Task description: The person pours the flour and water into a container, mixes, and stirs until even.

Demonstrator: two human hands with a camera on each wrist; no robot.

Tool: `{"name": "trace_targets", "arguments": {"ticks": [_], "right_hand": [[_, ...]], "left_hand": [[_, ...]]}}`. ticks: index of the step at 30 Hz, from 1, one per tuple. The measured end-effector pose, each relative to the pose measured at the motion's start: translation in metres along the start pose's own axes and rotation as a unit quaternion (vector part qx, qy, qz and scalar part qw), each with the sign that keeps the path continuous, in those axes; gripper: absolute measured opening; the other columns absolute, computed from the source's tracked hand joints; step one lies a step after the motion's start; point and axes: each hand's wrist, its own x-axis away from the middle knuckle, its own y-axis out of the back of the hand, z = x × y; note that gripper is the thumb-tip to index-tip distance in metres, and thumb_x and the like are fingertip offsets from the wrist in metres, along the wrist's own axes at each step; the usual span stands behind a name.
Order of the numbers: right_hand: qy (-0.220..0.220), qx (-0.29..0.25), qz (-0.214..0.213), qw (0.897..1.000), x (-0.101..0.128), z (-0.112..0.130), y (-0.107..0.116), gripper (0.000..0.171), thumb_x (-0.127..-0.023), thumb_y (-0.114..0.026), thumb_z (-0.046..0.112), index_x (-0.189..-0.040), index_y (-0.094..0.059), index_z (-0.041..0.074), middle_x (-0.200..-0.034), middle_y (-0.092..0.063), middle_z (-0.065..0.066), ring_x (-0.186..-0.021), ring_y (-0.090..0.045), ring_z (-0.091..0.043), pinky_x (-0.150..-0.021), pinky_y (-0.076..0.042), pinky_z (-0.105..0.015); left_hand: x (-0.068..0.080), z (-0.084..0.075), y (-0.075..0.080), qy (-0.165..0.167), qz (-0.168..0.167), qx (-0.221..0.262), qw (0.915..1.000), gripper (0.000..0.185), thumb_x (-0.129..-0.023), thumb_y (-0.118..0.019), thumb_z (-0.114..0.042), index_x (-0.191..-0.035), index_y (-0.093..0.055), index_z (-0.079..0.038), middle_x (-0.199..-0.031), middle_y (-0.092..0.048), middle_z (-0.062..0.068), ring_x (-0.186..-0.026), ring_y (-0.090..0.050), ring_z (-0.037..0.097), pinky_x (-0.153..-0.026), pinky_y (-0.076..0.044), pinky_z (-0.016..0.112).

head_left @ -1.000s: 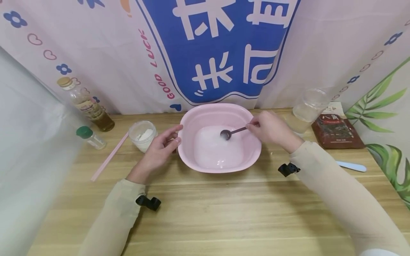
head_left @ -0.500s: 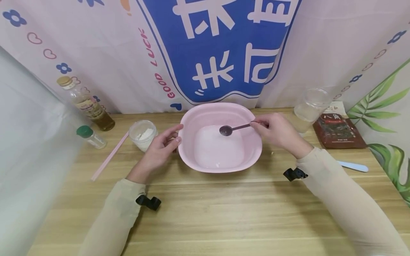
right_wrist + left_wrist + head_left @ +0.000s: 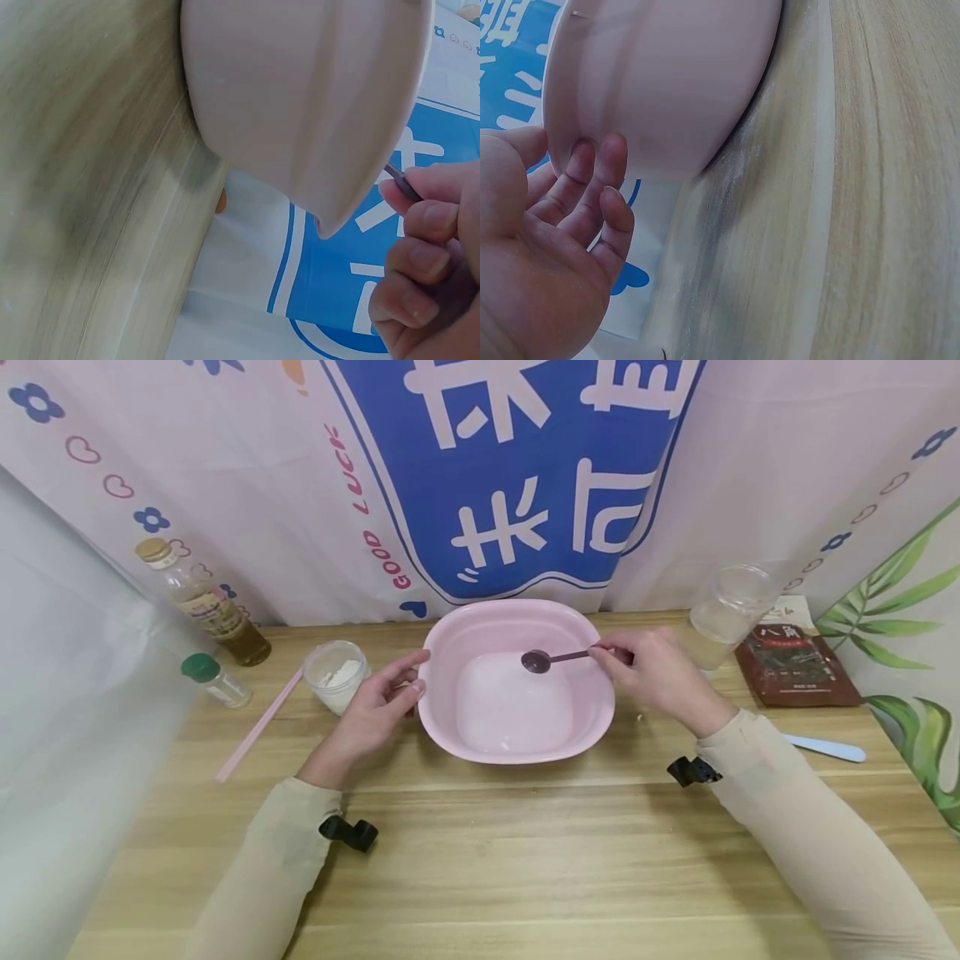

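You get bright, even, soft light in the head view, with only faint shadows under the pink plastic basin [image 3: 517,727] and your sleeves on the pale wooden table [image 3: 525,860]. A weak sheen sits on the basin's wet floor. The wide lens bows the table's edges and smears the left margin into a grey-white blur. In both wrist views the basin's wall is close and soft, your fingers [image 3: 604,202] are fairly sharp, and the wood grain streaks with blur.
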Motion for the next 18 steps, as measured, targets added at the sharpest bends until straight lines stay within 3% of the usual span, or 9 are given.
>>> {"name": "trace_targets", "arguments": {"ticks": [9, 18], "right_hand": [[0.037, 0.057, -0.010, 0.998, -0.0001, -0.0036, -0.0015, 0.016, -0.104, -0.069, 0.011, -0.098, -0.082, 0.004, -0.063, -0.060, -0.001, -0.056, -0.048, -0.014, -0.054, -0.035, -0.025], [0.031, 0.116, 0.023, 0.992, -0.0086, 0.0056, -0.0089, 0.018, -0.103, -0.069, 0.012, -0.092, -0.080, 0.003, -0.071, -0.072, -0.009, -0.060, -0.064, -0.026, -0.056, -0.053, -0.045]], "left_hand": [[-0.0001, -0.0008, 0.0004, 0.003, -0.001, 0.002, 1.0000, 0.050, -0.112, -0.055, -0.010, -0.161, -0.048, -0.003, -0.120, -0.063, 0.024, -0.089, -0.066, 0.008, -0.081, -0.061, 0.026], [0.0001, -0.0015, -0.0001, 0.003, 0.000, 0.004, 1.0000, 0.050, -0.112, -0.055, -0.009, -0.161, -0.048, -0.003, -0.120, -0.062, 0.022, -0.088, -0.065, 0.008, -0.079, -0.060, 0.025]]}}
